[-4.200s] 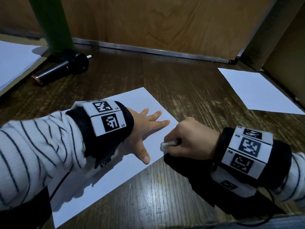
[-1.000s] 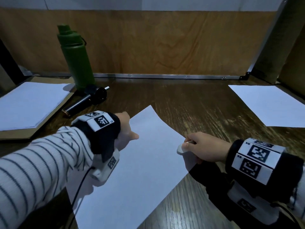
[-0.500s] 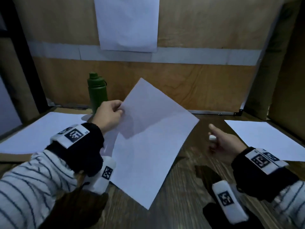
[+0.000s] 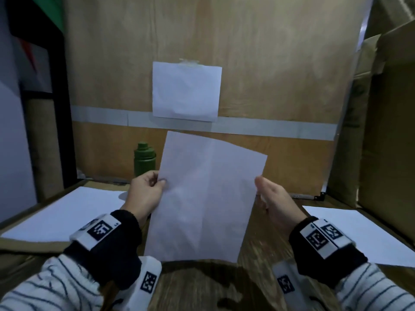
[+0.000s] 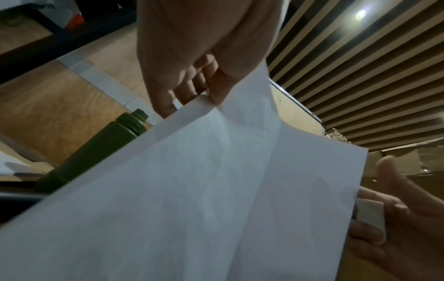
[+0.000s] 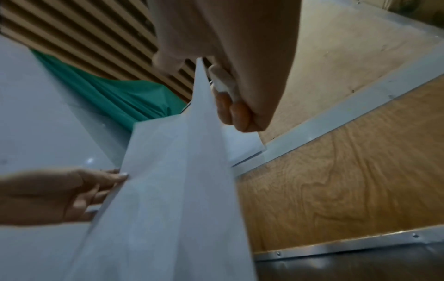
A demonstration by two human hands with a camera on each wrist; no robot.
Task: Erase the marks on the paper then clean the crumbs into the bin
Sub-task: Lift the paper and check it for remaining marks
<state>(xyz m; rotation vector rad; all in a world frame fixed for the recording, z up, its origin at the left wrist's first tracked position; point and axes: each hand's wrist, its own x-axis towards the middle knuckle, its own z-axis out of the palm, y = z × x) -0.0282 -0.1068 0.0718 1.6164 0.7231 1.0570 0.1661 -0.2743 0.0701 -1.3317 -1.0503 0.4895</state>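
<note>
A white sheet of paper (image 4: 206, 198) is held upright in the air above the wooden table (image 4: 202, 286). No marks show on the side facing me. My left hand (image 4: 155, 182) pinches its left edge between thumb and fingers, which the left wrist view shows close up at the paper (image 5: 216, 190). My right hand (image 4: 262, 191) is at the right edge. Its curled fingers hold a small white eraser (image 5: 370, 213), also seen as the eraser (image 6: 223, 83) in the right wrist view. There the paper's edge (image 6: 173, 190) runs up between thumb and fingers.
A green bottle (image 4: 144, 161) stands behind the left hand by the back wall. Other white sheets lie at the left (image 4: 62, 214) and right (image 4: 363, 234) of the table. Another sheet (image 4: 186, 93) is taped to the back panel. Cardboard (image 4: 386, 131) walls the right side.
The paper has left the table and now stands upright. My left hand lifted it by its edge. My right hand, with the eraser, rose to the right edge.
</note>
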